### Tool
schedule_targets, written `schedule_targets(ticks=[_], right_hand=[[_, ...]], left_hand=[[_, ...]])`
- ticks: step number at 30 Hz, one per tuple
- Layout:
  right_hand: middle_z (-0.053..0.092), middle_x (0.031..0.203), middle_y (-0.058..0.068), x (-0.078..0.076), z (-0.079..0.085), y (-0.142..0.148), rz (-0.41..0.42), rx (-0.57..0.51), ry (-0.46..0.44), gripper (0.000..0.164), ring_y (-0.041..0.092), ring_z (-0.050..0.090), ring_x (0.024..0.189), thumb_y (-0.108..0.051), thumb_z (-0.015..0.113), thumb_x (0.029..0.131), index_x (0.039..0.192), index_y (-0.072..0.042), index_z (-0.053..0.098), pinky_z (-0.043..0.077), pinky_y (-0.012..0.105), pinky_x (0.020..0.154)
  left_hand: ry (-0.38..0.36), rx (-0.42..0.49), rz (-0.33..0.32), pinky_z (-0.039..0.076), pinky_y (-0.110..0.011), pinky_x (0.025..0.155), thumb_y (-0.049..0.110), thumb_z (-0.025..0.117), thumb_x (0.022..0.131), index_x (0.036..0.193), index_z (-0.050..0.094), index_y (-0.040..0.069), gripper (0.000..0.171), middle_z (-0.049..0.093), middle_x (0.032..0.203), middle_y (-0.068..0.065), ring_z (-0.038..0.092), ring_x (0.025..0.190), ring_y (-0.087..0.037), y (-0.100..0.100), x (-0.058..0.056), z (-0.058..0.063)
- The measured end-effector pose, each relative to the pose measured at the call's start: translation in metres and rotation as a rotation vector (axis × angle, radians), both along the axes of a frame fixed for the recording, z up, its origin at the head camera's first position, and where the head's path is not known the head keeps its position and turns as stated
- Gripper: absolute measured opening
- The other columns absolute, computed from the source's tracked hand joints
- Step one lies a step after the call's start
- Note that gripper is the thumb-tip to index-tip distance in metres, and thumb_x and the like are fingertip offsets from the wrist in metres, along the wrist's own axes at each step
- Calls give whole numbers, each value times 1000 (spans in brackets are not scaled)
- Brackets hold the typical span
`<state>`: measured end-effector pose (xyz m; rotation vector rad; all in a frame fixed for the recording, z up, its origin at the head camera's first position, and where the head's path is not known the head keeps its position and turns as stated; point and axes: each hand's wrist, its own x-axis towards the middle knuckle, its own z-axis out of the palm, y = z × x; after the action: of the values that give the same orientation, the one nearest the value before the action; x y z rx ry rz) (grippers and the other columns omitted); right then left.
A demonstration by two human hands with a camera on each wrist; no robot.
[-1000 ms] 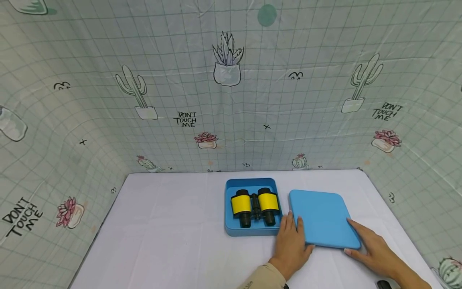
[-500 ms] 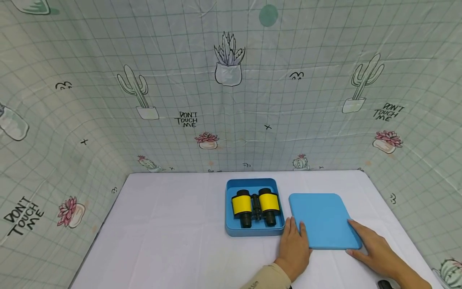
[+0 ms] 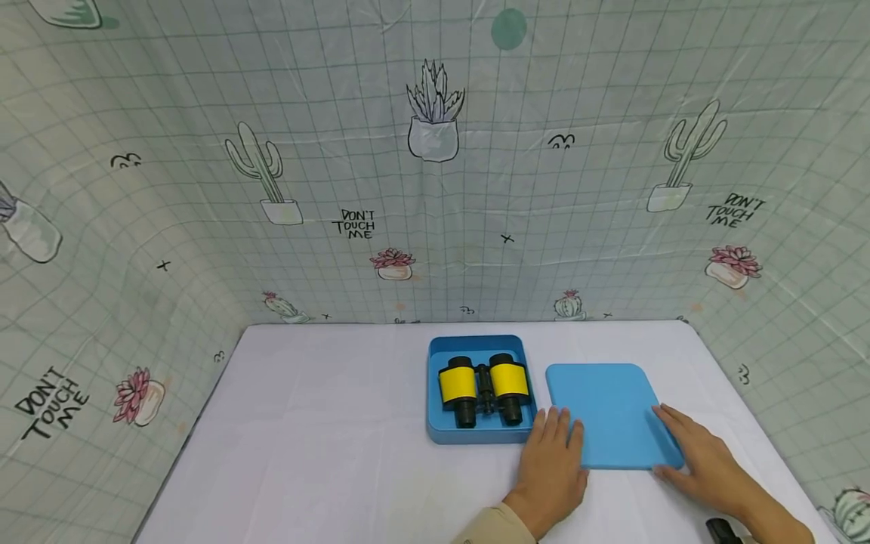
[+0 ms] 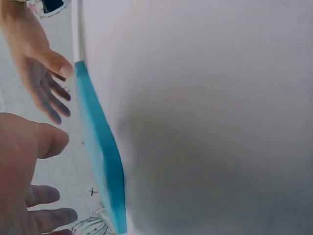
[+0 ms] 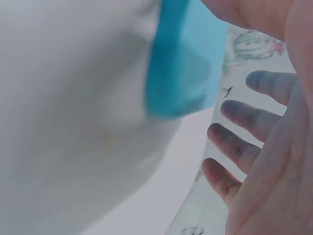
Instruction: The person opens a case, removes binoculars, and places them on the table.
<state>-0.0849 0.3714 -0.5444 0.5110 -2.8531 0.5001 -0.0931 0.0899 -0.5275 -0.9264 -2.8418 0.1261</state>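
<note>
Left hand (image 3: 552, 465), right hand (image 3: 708, 459) flank lid (image 3: 612, 415), fingers extended, ungripping, perhaps steadying it; contact unclear. Left of lid, box (image 3: 476, 437) cradles binoculars (image 3: 485, 387).

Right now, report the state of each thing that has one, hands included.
Box: open
Binoculars: lying in the box
Lid: off, lying beside the box
Left hand: fingers straight, at the lid's left edge
Right hand: fingers relaxed, at the lid's right edge
</note>
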Motion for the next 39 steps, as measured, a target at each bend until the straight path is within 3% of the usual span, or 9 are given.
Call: schedule_targets(ticks=[8, 22, 34, 39], right_hand=[[53, 144, 28, -11, 15, -19, 96, -45, 125, 103, 50, 54, 122, -9, 97, 64, 154, 1, 47, 45, 62, 89], [52, 151, 25, -22, 39, -69, 176, -96, 46, 88, 52, 49, 132, -13, 92, 79, 155, -3, 48, 41, 68, 96], [54, 152, 23, -34, 55, -118, 209, -48, 5, 80, 47, 54, 133, -18, 89, 85, 153, -1, 50, 46, 74, 98], [54, 152, 22, -38, 58, -136, 207, -51, 1, 79, 46, 54, 134, -16, 88, 87, 154, -1, 49, 46, 73, 101]], left_hand=[[21, 142, 27, 35, -38, 126, 54, 61, 104, 154, 53, 20, 62, 50, 161, 1, 45, 149, -19, -32, -5, 8], [31, 350, 206, 39, -48, 123, 46, 70, 101, 151, 56, 13, 61, 49, 161, -7, 45, 148, -28, -91, -11, 13], [42, 594, 299, 45, -53, 116, 39, 83, 93, 149, 54, 4, 72, 45, 160, -17, 49, 140, -33, -131, -9, -1], [-24, 755, 347, 46, -58, 114, 32, 85, 92, 153, 46, -1, 80, 39, 162, -21, 47, 141, -36, -140, -7, -7]])
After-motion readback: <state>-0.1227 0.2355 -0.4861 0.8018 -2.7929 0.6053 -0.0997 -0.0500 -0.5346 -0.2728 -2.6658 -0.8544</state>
